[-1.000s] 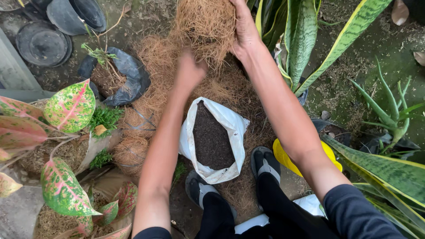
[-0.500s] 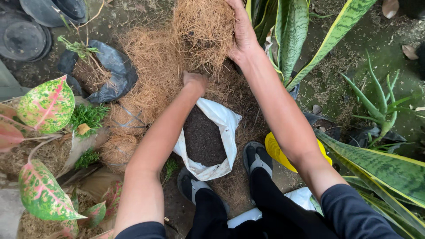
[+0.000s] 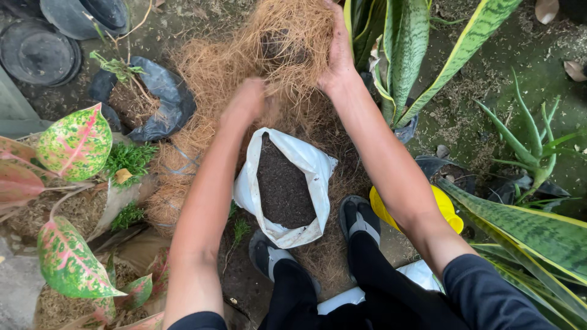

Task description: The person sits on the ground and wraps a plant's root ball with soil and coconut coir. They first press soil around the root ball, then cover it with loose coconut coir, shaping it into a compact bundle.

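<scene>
At the far left, pink-and-green speckled leaves point(image 3: 73, 143) spread over pots packed with dry fibre. Above them, empty black plastic pots point(image 3: 40, 52) lie on the ground, and a black grow bag point(image 3: 147, 101) holds brown fibre with a thin green seedling point(image 3: 116, 66) leaning toward the upper left.

The left hand point(image 3: 244, 104) is blurred and sits against the lower left edge of the coconut fibre clump point(image 3: 287, 43); its fingers look curled in, but whether they pinch any strands cannot be told. The clump is held up above the ground at the top centre, a shaggy mass with its long axis running roughly up the frame and loose strands trailing down toward the fibre heap point(image 3: 202, 91) on the ground beneath.

Below the clump lies a white plastic bag point(image 3: 312, 165), mouth open and facing upward, long axis running top to bottom, filled with dark soil point(image 3: 282, 183). Two grey-strapped sandals point(image 3: 361, 220) stand just below it.

The right hand point(image 3: 339, 58) is closed on the clump's right side, fingers wrapped into the fibre. A yellow container point(image 3: 443, 208) peeks from behind the right forearm. To the right stand striped snake plant leaves point(image 3: 406, 55) and an aloe plant point(image 3: 535, 153).
</scene>
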